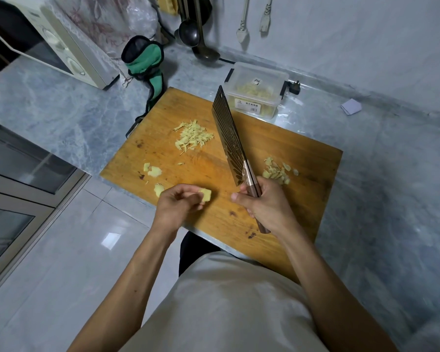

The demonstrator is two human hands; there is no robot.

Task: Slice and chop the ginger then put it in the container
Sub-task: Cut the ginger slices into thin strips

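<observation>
Near the cutting board's [277, 148] front edge, the left hand [178, 207] pinches a ginger chunk [205, 194] in its fingertips: small, light, firm, probably slick where cut, best held by its sides. The right hand [262, 204] wraps the cleaver's [229, 135] handle, blade raised. Slices [277, 171] lie toward the right edge, shreds [192, 135] mid-board. Beyond the far edge stands the closed plastic container [258, 91].

Knife handle [257, 199] mostly hidden inside right hand [267, 207].

L hand [178, 203] fingers curled, pinching ginger piece [205, 194]; R hand [263, 207] wrapped round cleaver [229, 138] handle, blade raised.
</observation>
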